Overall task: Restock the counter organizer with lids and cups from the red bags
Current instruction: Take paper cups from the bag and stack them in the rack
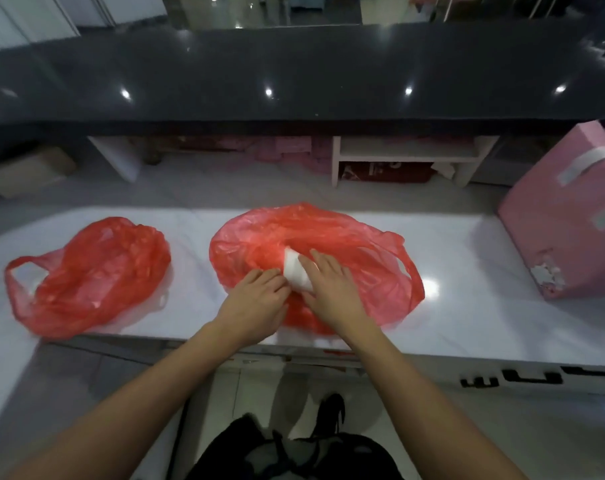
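Note:
Two red plastic bags lie on the white counter (467,306). The larger red bag (346,237) is in the middle and the smaller red bag (96,271) lies to its left. A white cup stack (294,275) pokes out of the larger bag's mouth. My right hand (332,285) lies over the white stack with its fingers wrapped along it. My left hand (256,299) pinches the bag's red plastic just beside the stack. The rest of the stack is hidden inside the bag.
A pink box (567,216) with white tape stands at the counter's right end. Behind the counter runs a raised black ledge (294,74), with white shelves (401,154) below it. A cardboard box (27,171) sits at the far left.

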Tool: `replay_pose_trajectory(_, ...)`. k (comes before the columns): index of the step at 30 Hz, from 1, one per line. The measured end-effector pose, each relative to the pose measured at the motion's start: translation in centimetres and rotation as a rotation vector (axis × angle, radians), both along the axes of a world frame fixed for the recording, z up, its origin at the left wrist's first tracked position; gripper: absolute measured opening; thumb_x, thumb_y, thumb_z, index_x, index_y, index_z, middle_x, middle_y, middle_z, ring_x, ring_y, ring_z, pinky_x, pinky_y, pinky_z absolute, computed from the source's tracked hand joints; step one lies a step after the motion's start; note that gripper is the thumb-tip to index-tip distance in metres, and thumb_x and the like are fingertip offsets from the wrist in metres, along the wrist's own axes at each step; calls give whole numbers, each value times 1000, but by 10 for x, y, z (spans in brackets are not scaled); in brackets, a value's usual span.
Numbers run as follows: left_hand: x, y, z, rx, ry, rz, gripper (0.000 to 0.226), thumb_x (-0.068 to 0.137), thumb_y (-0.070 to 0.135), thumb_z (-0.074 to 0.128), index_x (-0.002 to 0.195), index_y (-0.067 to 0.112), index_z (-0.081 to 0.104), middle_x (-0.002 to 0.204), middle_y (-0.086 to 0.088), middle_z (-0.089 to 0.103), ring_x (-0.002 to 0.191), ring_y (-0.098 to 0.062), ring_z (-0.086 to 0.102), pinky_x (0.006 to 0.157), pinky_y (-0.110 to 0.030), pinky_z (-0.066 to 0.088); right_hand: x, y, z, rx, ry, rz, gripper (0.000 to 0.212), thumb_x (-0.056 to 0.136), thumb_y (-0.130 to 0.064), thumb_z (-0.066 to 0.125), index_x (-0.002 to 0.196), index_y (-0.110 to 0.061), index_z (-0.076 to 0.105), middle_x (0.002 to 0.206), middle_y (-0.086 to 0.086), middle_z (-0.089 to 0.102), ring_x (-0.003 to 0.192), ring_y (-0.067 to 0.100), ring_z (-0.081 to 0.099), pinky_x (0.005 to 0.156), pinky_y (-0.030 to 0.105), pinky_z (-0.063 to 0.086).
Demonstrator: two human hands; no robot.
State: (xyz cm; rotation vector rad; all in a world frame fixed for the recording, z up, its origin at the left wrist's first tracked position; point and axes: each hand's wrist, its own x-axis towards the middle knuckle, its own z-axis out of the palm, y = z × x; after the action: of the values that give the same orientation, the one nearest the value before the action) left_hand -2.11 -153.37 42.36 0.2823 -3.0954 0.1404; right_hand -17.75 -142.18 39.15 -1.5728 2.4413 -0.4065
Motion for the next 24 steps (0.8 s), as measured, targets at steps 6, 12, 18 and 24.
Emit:
replay_pose_trajectory(6, 6, -14, -10, -39, 106, 14, 32, 91, 30, 48, 104, 15, 74, 112, -3, 71, 115, -25, 61, 99, -40, 43, -4, -10, -2, -167, 104, 88, 64, 82, -32, 68, 142, -19, 49, 151, 10, 45, 133, 31, 43, 103, 49, 41)
replay_pose_trajectory(12, 10, -27, -7, -70, 224, 68, 20, 92, 23, 55, 98, 14, 71, 115, -6, 67, 121, -29, 57, 101, -44, 43, -27, -38, 10, -222, 190, 134, 58, 87, -31, 64, 142, -22, 51, 153, 10, 44, 138, 31, 41, 111, 47, 33)
replay_pose_trajectory(18, 12, -45, -6, -76, 257, 196, 22, 92, 25, 55, 107, 14, 66, 124, -8, 63, 127, -29, 54, 105, -48, 40, -40, -64, 17, -162, 215, 196, 51, 96, -41, 39, 141, -22, 53, 148, 11, 50, 133, 35, 47, 108, 50, 41)
replay_pose_trajectory(24, 11, -68, 0, -45, 195, 330, 35, 88, 31, 54, 119, 17, 61, 130, -5, 58, 129, -26, 49, 103, -47, 38, -45, -91, 23, -82, 151, 246, 55, 102, -48, 33, 151, -24, 41, 159, 7, 37, 144, 31, 34, 118, 53, 27)
